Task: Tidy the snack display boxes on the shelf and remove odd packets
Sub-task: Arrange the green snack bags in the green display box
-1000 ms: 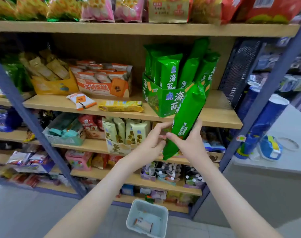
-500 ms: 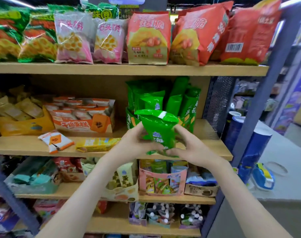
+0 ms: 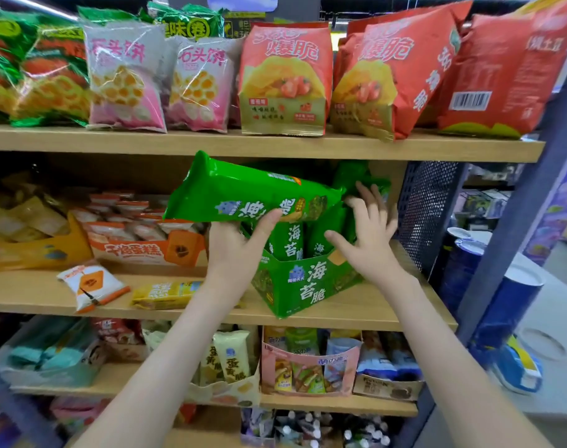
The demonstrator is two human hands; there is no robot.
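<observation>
Above display box (image 3: 308, 287), left hand (image 3: 232, 248) now holds packet (image 3: 243, 190) sideways

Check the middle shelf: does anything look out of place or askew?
Two packets lie loose and flat on the shelf, outside any box: a white-and-orange packet and a yellow packet. The green display box sits skewed, one corner at the shelf's front edge.

green seaweed packet (image 3: 243, 195), green display box (image 3: 303, 282), orange box (image 3: 36, 250), red crisp bags (image 3: 285, 79)
</observation>
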